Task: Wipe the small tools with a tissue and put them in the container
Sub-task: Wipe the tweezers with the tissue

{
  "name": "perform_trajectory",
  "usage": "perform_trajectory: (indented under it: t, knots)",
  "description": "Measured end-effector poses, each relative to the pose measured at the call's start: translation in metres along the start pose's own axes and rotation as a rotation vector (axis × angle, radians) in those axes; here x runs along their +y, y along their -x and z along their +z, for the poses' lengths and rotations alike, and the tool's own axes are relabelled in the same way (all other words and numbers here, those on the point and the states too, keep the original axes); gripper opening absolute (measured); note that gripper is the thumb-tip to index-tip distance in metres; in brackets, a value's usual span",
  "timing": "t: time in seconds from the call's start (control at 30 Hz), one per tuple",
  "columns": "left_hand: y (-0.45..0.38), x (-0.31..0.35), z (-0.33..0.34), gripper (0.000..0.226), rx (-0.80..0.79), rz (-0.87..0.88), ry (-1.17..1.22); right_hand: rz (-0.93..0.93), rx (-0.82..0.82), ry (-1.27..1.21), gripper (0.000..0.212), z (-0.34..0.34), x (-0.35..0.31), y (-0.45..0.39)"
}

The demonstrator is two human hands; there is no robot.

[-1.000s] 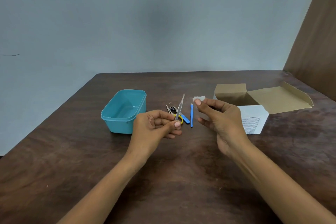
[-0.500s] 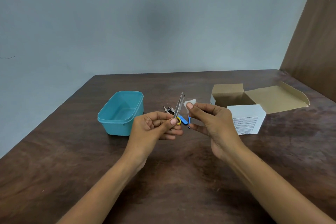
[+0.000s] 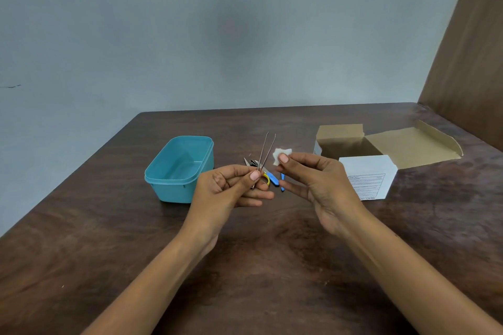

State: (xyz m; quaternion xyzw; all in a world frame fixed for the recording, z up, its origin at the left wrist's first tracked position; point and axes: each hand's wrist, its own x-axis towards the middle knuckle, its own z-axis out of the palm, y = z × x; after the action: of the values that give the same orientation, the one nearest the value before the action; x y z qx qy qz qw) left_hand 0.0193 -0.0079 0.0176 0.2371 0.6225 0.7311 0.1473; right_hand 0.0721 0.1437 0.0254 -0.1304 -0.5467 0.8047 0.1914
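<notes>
The head view looks down on a dark wooden table (image 3: pixel 272 266) set against a pale wall. The left hand (image 3: pixel 231 187) pinches a pair of metal tweezers (image 3: pixel 268 149) by the closed end, between thumb and forefinger, so that both thin prongs point up and away, slightly splayed. Holding it low on the stem leaves nearly the whole length bare for cleaning. The right hand (image 3: pixel 315 179) pinches a small white tissue (image 3: pixel 280 154) between thumb and forefinger, its other fingers loosely spread; the tissue sits just beside the right prong, and I cannot tell whether it touches. My reading is that the wipe of this tool is about to begin.

Behind the hands, toward the middle of the table, lie the remaining small tools (image 3: pixel 261 168): a dark metal piece, something with a yellow ring and blue handles, and a slim blue tool, partly hidden by the fingers. They sit between the container and the box, close at hand for the next pick.

The teal container (image 3: pixel 160 174) stands left of the hands, nearer the table's left edge, open and seemingly empty, so no tool looks stored yet. An open cardboard box (image 3: pixel 386 144) with a white printed flap rests toward the far right corner.
</notes>
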Motion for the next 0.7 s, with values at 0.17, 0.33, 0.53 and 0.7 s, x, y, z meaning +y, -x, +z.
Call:
perform_trajectory:
  t: [0.17,0.33,0.53,0.7]
  knots:
    - [0.000,-0.001,0.000,0.015,-0.015,0.001,-0.016,0.024,-0.070,0.011,0.024,-0.001,-0.003,0.000]
    - [0.000,0.000,-0.001,0.013,-0.015,0.008,-0.022,0.024,-0.067,0.022,0.024,-0.002,-0.004,-0.001]
    - [-0.001,-0.002,0.000,0.011,-0.006,0.030,-0.065,0.007,-0.131,0.056,0.025,-0.003,-0.009,0.000]
    - [0.000,-0.006,-0.002,0.011,0.007,0.163,-0.270,0.017,-0.148,0.128,0.025,-0.004,-0.011,0.001]
